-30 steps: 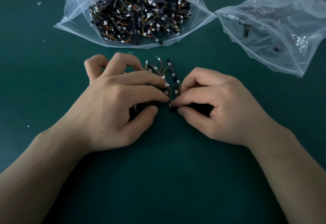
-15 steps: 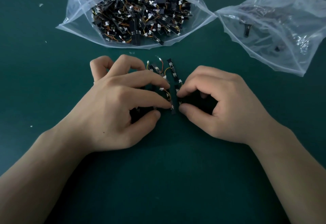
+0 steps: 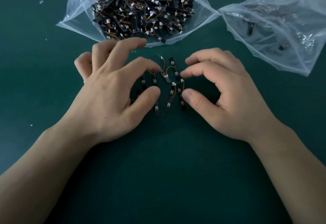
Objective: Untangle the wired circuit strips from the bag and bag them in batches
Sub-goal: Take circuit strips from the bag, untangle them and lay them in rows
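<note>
Left hand [image 3: 112,93]: we saw it arched over the left side of the loose strips, fingers spread and bent, thumb and forefinger well apart; it gripped nothing that we could make out.
Left hand's contact: its forefinger tip touched the wire beside a tilted strip. Its thumb lay over or on another strip, and we could not tell which.
Right hand [image 3: 227,93]: we found it arched likewise at the right side of the scatter, thumb and forefinger parted in a wide curve, holding nothing.
Right hand's contact: its forefinger tip sat just beside the end of the farthest strip and its thumb tip just beside a nearer one. We could not tell whether either touched.
Loose strips [image 3: 165,79]: short black circuit strips with orange and yellow wires and white connectors lay flat on the table between the two hands, some side by side, some joined by their wires.
Full bag [image 3: 79,18]: a clear plastic bag lay beyond the hands, its mouth open toward us, heaped with tangled strips. The left hand's outer fingers reached close to its near edge.
Second bag [image 3: 291,17]: another clear bag lay to the right, its corner meeting the full bag's corner, and we made out only a few dark pieces inside.
Table [image 3: 167,179]: a dark green surface carried everything, with a few white specks [image 3: 41,1] toward its left.
</note>
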The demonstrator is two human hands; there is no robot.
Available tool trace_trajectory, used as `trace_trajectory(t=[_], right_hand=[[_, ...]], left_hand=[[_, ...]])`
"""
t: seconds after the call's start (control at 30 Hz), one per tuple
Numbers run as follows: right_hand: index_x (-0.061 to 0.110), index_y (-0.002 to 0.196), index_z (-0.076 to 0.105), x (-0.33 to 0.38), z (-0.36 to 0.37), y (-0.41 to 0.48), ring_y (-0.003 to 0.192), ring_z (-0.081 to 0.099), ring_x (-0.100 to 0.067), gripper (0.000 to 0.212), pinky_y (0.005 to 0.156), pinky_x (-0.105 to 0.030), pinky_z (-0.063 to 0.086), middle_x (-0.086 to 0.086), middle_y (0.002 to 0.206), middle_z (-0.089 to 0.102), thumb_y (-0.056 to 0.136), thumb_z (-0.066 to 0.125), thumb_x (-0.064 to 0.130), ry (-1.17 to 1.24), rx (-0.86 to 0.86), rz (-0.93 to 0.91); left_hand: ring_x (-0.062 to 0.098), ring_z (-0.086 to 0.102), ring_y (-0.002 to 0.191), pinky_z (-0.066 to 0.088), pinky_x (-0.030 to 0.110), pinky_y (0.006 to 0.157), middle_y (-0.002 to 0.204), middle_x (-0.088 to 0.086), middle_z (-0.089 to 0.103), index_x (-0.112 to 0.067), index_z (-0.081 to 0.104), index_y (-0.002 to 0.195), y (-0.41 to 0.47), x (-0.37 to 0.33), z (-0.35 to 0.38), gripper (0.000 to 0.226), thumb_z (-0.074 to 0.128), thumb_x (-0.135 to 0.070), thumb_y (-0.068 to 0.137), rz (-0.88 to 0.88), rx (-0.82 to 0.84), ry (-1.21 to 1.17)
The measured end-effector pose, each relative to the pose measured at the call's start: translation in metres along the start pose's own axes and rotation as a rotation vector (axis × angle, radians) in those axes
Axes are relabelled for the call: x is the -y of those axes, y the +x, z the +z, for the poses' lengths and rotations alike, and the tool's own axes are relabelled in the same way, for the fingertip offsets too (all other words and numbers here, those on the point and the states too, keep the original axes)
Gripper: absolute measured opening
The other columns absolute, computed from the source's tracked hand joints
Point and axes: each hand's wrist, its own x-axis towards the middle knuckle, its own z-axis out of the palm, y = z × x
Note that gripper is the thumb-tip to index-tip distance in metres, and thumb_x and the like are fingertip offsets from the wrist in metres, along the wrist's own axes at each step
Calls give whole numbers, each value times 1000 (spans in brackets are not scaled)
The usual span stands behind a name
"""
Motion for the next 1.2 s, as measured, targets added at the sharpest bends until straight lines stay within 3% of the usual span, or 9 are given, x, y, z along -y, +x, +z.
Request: trace_trajectory(t=[0.37, 0.63, 0.87, 1.03, 1.2], right_hand=[[21, 113, 73, 1, 0, 0, 125, 53, -15, 27, 110, -42, 36, 5, 135, 59, 95, 67, 38, -46, 24, -7], [21, 107, 75, 16, 14, 1, 133, 51, -20, 28, 110, -38, 32, 2, 138, 59, 93, 72, 45, -140, -1, -75], [24, 105, 76, 14, 16, 1, 135, 48, -18, 22, 111, -34, 30, 4, 137, 59, 92, 72, 42, -130, 38, -40], [23, 104, 76, 14, 16, 2, 133, 50, -18, 23, 111, -34, 29, 5, 135, 60, 92, 72, 42, -137, 47, -36], [23, 109, 75, 15, 15, 2, 131, 51, -15, 27, 112, -34, 30, 7, 131, 62, 94, 68, 44, -122, 27, -29]], left_hand=[[27, 24, 146, 21, 62, 113, 166, -5, 32, -40, 60, 144, 2, 2, 2, 57, 42, -62, 95, 24, 93, 74], [28, 26, 144, 26, 67, 112, 164, -5, 35, -40, 62, 141, 2, 3, 3, 53, 43, -62, 96, 25, 96, 76], [26, 27, 144, 25, 66, 114, 163, -8, 36, -39, 57, 145, 3, 4, 4, 55, 44, -60, 95, 23, 75, 49], [23, 28, 143, 16, 48, 111, 160, -11, 39, -37, 57, 144, 3, 3, 3, 54, 47, -53, 93, 4, 30, 30], [26, 26, 144, 25, 64, 114, 165, -9, 33, -46, 52, 149, 3, 3, 2, 54, 45, -55, 96, 38, 100, 40]])
